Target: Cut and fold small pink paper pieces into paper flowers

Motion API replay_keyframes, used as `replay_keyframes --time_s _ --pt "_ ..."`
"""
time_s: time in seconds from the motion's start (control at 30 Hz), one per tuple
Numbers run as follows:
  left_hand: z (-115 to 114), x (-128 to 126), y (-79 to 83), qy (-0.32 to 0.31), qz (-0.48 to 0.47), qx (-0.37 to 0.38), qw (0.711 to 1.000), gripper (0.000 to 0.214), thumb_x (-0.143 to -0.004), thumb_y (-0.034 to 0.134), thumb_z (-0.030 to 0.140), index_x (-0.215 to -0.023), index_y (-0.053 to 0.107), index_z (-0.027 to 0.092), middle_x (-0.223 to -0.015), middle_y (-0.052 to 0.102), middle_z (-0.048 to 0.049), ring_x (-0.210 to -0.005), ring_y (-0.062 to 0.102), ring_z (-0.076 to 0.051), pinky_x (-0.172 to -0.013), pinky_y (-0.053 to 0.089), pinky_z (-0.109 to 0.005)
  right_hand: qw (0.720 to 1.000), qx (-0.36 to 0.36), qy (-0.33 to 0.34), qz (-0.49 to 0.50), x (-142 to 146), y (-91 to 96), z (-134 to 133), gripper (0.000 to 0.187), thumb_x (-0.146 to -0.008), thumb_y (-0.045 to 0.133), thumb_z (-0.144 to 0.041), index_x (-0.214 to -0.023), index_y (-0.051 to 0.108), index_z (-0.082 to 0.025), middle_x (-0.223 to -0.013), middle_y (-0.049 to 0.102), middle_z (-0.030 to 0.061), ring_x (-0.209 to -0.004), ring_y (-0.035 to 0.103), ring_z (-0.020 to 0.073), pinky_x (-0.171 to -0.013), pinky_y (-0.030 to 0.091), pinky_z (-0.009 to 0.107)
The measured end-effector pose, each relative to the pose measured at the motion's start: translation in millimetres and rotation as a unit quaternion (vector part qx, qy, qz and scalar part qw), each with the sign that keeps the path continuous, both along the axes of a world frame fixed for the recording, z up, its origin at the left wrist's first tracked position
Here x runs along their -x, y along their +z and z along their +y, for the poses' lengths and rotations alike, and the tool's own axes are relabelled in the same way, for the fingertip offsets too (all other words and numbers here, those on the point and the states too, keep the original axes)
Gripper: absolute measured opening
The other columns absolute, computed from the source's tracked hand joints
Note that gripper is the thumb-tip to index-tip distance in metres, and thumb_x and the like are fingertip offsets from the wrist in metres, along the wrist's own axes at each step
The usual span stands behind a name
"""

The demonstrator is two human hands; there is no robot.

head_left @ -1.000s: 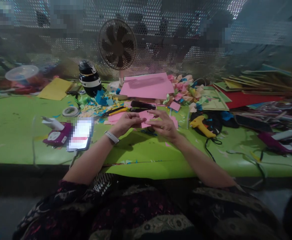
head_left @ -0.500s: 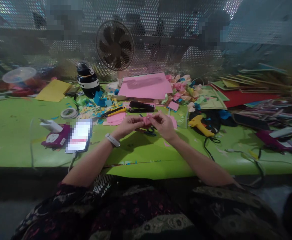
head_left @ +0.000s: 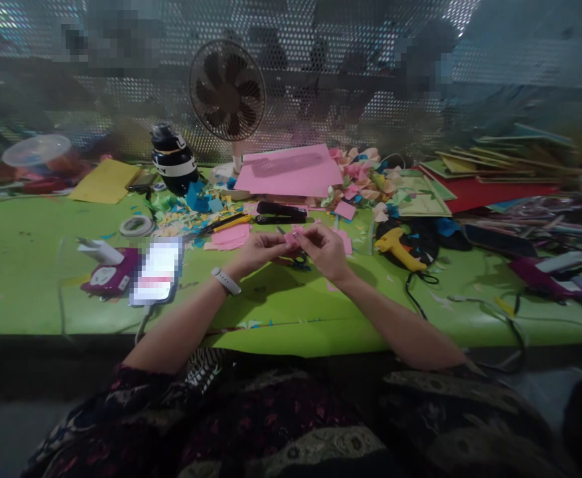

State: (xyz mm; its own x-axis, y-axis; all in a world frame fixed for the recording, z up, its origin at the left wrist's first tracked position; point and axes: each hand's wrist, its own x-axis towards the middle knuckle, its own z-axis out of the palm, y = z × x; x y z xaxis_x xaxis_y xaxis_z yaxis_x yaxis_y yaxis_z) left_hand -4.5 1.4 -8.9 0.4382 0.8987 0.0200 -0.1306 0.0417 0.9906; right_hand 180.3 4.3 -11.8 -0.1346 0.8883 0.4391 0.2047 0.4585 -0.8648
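Between my fingertips, above the green table, is a small folded piece of pink paper point(head_left: 291, 238). My left hand point(head_left: 261, 251) pinches it from the left, a white watch band point(head_left: 225, 281) on that wrist. From the other side my right hand point(head_left: 324, 249) grips it between thumb and forefinger. Most of the paper is hidden by the fingers. Below it lie scissors point(head_left: 300, 261), partly covered. Just left of my left hand is a stack of pink paper squares point(head_left: 231, 236). A black stapler point(head_left: 281, 213) lies behind both hands.
A yellow glue gun point(head_left: 401, 248) with a cord lies on the right, a lit phone point(head_left: 156, 271) and a tape roll point(head_left: 138, 226) on the left. Behind are a black bottle point(head_left: 174, 162), a fan point(head_left: 227, 90), a pink sheet point(head_left: 291, 169) and a pile of paper flowers point(head_left: 363, 176).
The pink paper looks smaller and more covered by my fingers. Both hands stay in nearly the same place, and the view has shifted slightly.
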Motion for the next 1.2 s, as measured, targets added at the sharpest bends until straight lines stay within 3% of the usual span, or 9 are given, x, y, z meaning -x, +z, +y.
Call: replay_keyframes --time_s 0.4,0.63,0.8,0.93,1.07,1.2 --pt "0.0 -1.7 -0.4 0.005 -0.015 -0.001 1.0 0.051 -0.065 0.085 0.055 -0.096 0.078 0.015 -0.095 0.079 -0.0118 -0.091 0.077 -0.025 -0.084 0.062 -0.037 1.0 -0.002 0.015 0.008 -0.9 0.6 -1.7 0.037 -0.082 0.072 -0.056 -0.079 0.06 -0.021 -0.075 0.066 0.0012 -0.069 0.063 0.0152 -0.065 0.054 0.032" --pt "2.2 -1.4 -2.6 0.004 -0.002 0.002 1.0 0.051 -0.065 0.085 0.056 -0.091 0.077 0.012 -0.095 0.079 -0.0138 -0.092 0.076 -0.025 -0.086 0.061 -0.038 0.995 0.087 0.035 0.043 -1.7 2.7 2.9 0.049 -0.077 0.07 -0.067 -0.094 0.057 -0.023 -0.087 0.064 0.0022 -0.077 0.062 0.016 -0.069 0.054 0.031" --pt "0.9 -0.2 -1.3 -0.001 0.017 0.016 1.0 0.05 -0.064 0.085 0.056 -0.09 0.077 0.014 -0.091 0.079 -0.012 -0.086 0.076 -0.022 -0.078 0.062 -0.033 0.998 0.041 0.049 0.01 -2.0 2.6 3.9 0.047 -0.081 0.065 -0.068 -0.079 0.061 -0.022 -0.077 0.062 0.0017 -0.073 0.057 0.016 -0.068 0.051 0.032" --pt "0.2 1.2 -0.2 -0.009 0.038 0.029 0.999 0.047 -0.063 0.088 0.051 -0.09 0.077 0.014 -0.089 0.079 -0.0115 -0.08 0.076 -0.021 -0.067 0.061 -0.028 0.999 0.016 0.037 -0.005 0.9 2.8 0.7 0.048 -0.081 0.064 -0.07 -0.079 0.061 -0.022 -0.077 0.063 0.0023 -0.073 0.058 0.0169 -0.069 0.051 0.033" --pt "1.5 0.8 -1.2 -0.01 0.029 0.031 0.999 0.042 -0.065 0.088 0.046 -0.086 0.075 0.013 -0.082 0.078 -0.0106 -0.073 0.075 -0.019 -0.07 0.061 -0.03 0.999 0.026 0.032 -0.023 0.7 4.0 -0.3 0.052 -0.081 0.06 -0.074 -0.082 0.06 -0.022 -0.079 0.063 0.0023 -0.075 0.058 0.0171 -0.069 0.049 0.032" --pt "3.4 1.9 -1.5 -0.011 0.018 0.027 0.999 0.042 -0.065 0.088 0.046 -0.087 0.075 0.012 -0.08 0.077 -0.0095 -0.071 0.074 -0.018 -0.073 0.061 -0.031 0.993 0.034 0.049 -0.101 -4.3 7.5 2.8 0.059 -0.085 0.049 -0.079 -0.072 0.052 -0.022 -0.066 0.053 -0.001 -0.062 0.048 0.0138 -0.06 0.04 0.029"
